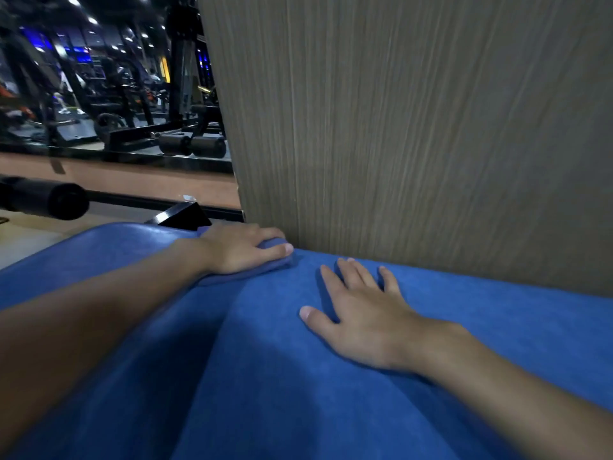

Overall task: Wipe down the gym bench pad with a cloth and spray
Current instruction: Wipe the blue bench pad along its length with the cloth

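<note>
The blue bench pad (272,376) fills the lower half of the view. My left hand (242,249) holds a folded blue-purple cloth (252,272) against the pad's far end, fingers curled over the cloth's front edge. My right hand (361,313) lies flat on the pad to the right, fingers spread and straight, holding nothing. No spray bottle is in view.
A wood-grain panel (414,127) rises right behind the pad's far edge. Left of it a mirror (109,84) reflects gym machines. A black padded roller (49,200) and a black metal bracket (185,215) sit past the pad's far left end.
</note>
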{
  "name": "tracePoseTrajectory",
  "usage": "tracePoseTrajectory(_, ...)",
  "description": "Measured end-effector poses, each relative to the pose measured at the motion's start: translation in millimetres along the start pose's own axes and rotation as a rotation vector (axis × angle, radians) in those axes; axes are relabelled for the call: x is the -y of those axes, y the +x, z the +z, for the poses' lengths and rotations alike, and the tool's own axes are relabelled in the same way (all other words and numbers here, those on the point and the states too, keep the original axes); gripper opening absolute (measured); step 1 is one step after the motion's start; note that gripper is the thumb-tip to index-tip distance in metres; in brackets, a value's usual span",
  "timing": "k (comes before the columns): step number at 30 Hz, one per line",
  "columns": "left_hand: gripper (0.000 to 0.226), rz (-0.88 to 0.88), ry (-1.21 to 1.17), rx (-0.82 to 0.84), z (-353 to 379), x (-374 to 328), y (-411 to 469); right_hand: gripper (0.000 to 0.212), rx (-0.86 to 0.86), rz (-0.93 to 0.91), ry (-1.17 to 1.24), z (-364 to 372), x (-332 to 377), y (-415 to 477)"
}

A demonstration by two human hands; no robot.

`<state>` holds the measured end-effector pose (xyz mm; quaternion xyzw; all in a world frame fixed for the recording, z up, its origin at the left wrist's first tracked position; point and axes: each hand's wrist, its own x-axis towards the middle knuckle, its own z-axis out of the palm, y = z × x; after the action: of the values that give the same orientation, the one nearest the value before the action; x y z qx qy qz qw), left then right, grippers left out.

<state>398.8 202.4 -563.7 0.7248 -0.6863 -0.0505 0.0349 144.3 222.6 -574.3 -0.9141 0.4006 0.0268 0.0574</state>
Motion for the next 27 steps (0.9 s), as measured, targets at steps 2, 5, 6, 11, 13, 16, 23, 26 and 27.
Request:
tracePoseTrajectory(2,0.08,-0.052,-0.011,-0.022,-2,14,-1,0.079,-0.027,-0.004,-0.02,7,5,3)
tracePoseTrajectory(5,0.062,-0.083,-0.001,-0.008,-2,-5,3,0.079,-0.053,-0.001,-0.035,8,5,2)
tracePoseTrajectory(6,0.058,-0.073,0.008,-0.002,-1,-15,5,0.08,-0.058,-0.002,-0.038,8,5,2)
tracePoseTrajectory(11,0.067,-0.001,-0.017,0.021,4,-21,10,0.089,-0.037,0.008,-0.042,6,6,1)
tracePoseTrajectory(13,0.069,-0.005,-0.043,0.028,2,-6,9,0.082,-0.012,0.021,-0.046,2,8,2)
tracePoseTrajectory(16,0.073,-0.032,-0.045,0.036,-1,20,10,0.076,-0.025,-0.011,-0.03,-2,21,11)
tracePoseTrajectory(23,0.069,-0.2,-0.019,0.023,-16,93,-3,0.08,-0.008,-0.18,0.001,1,85,53)
tracePoseTrajectory(26,0.064,-0.294,-0.013,0.004,-20,125,-6,0.084,0.004,-0.233,-0.005,3,112,75)
tracePoseTrajectory(27,0.064,-0.318,-0.01,0.002,-20,137,-6,0.086,-0.002,-0.247,-0.007,4,120,82)
